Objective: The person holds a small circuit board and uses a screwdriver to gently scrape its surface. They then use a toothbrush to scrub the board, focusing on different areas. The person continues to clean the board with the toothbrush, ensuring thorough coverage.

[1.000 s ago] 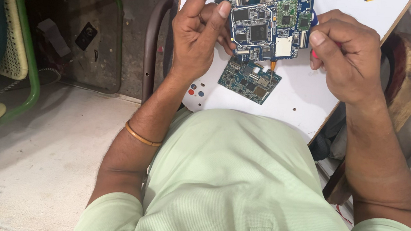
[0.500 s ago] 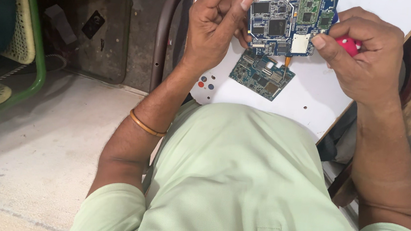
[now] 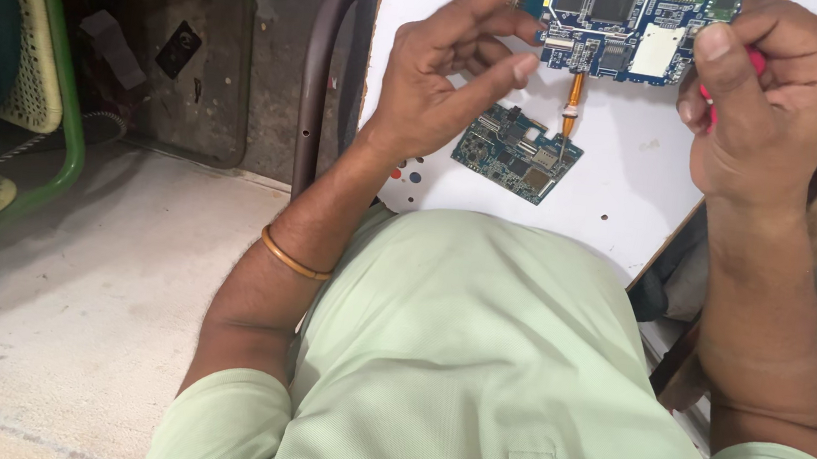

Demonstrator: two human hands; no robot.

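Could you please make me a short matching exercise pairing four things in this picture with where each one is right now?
Things:
1. large blue circuit board
2. small circuit board
3. gold bangle
4. red-handled tool

Places:
A. on the left wrist
B. gripped in the right hand
C. lying flat on the white table
D. at the fingertips of the left hand, top of the view

Pairs: 1-D, 2-C, 3-A, 4-B

Concrete floor [image 3: 50, 325], pale, dusty and stained. Left of the white worktop [image 3: 622, 190] runs a dark curved metal tube [image 3: 315, 81]; beyond it, a dark rough wall [image 3: 277, 37]. Further left stands a green-framed chair [image 3: 51, 105] with cream mesh.
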